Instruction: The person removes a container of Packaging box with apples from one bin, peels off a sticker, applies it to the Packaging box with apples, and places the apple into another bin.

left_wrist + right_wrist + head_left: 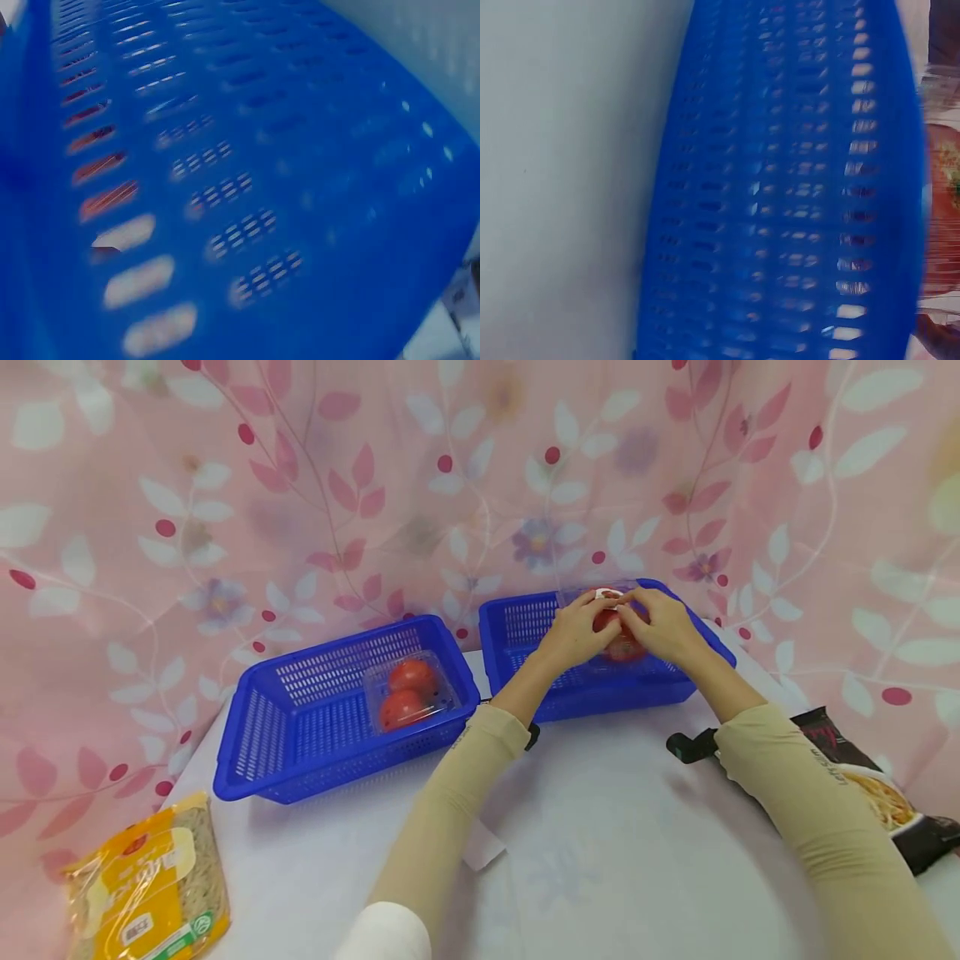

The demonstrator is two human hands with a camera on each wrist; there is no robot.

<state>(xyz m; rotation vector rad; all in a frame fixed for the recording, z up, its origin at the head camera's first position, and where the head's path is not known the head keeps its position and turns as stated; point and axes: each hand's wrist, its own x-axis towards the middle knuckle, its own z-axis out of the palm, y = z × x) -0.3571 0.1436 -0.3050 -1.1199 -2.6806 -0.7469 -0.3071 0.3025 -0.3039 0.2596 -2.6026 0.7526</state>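
Observation:
In the head view, a clear plastic box of tomatoes (626,648) is at the right blue basket (622,695). My left hand (576,631) holds it from the left, and my right hand (662,625) grips it from the right. The fingertips of both hands meet over a white patch on top of the box. The hands cover much of the pack. Both wrist views are mostly filled by the basket's slotted wall (360,247); at the right edge of the right wrist view, part of a red tomato (943,210) shows behind clear plastic.
A second blue basket (345,760) stands at left, holding another clear box of tomatoes (408,693). A yellow food bag (150,885) lies at the front left. A black food packet (885,793) lies at right, partly behind the right arm. A floral curtain hangs behind.

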